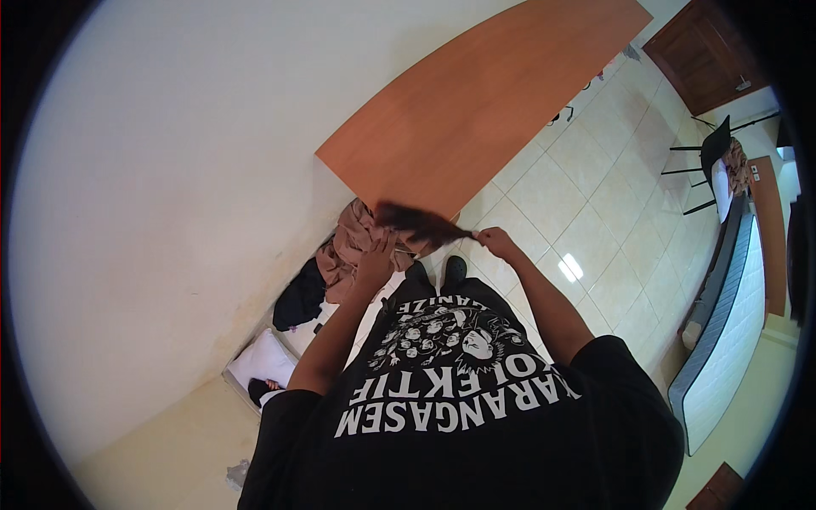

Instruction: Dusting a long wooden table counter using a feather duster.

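Note:
My right hand (497, 243) grips the thin handle end of a dark feather duster (417, 223). The duster's blurred feathers reach left across the near end of a long wood-grain panel (484, 102), which runs along the wall. Just below that end, my left hand (376, 262) lies with fingers extended over a bunched brown cloth (338, 255). I see nothing held in it. Part of the cloth is hidden behind the hand and the duster.
A black cloth (301, 296) and a white pillow (258, 360) lie along the wall at left. Glossy tiles (593, 236) cover the floor. At right are a black chair (715, 150) and a mattress (727, 344); a wooden door (704, 54) is beyond.

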Motion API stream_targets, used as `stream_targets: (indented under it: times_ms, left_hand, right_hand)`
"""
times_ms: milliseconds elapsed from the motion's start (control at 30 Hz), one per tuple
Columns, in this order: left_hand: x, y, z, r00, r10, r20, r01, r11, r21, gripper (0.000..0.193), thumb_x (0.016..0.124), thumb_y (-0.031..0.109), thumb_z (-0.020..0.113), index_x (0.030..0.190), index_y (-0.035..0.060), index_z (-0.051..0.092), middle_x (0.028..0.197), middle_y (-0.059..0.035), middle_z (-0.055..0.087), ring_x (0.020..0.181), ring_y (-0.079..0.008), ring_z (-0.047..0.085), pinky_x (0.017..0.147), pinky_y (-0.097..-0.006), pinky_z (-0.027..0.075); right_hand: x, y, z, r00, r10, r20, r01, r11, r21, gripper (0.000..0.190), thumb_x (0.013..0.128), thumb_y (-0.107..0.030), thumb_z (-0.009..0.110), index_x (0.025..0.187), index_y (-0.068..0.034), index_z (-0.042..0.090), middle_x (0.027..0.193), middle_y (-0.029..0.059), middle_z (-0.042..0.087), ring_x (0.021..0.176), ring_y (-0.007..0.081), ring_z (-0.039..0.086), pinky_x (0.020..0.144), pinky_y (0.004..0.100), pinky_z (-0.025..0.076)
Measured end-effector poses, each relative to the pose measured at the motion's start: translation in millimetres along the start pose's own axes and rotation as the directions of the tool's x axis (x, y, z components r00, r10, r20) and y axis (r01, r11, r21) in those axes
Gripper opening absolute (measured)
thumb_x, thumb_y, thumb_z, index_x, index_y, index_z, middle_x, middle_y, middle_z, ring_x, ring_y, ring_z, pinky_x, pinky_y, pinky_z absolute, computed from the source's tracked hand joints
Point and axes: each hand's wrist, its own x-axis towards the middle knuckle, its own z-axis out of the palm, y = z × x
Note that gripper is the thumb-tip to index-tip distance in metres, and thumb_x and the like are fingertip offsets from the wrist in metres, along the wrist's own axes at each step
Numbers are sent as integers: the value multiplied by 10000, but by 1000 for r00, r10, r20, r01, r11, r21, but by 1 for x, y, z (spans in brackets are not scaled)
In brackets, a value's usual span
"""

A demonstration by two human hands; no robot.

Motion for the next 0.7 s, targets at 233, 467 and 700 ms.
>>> stream_targets:
  times_ms: [233,467,700]
  left_hand:
    - [4,24,-22,997,-80,-4,79,992,-95,677,645,75,486,1276,128,246,1319,-106,257,1090,-288,400,802,-375,423]
    - [10,36,-18,986,-163,-35,158,982,-99,626,669,71,470,1261,95,266,1315,-141,250,1158,-296,334,834,-368,415]
    - [13,36,-10,970,-239,-44,232,965,-123,573,679,88,472,1230,75,314,1289,-154,298,1155,-293,342,818,-374,424]
  right_hand:
    - [21,12,-25,993,0,-121,-7,998,-61,477,802,-438,403,702,3,557,637,180,557,647,315,550,606,381,420]
    - [50,41,-69,803,374,-464,-233,913,333,508,783,-469,420,641,-4,567,651,207,557,665,348,543,614,402,412]
    - [36,45,-66,910,238,-340,-200,969,142,488,833,-422,341,713,-3,559,682,210,559,681,383,535,625,422,412]
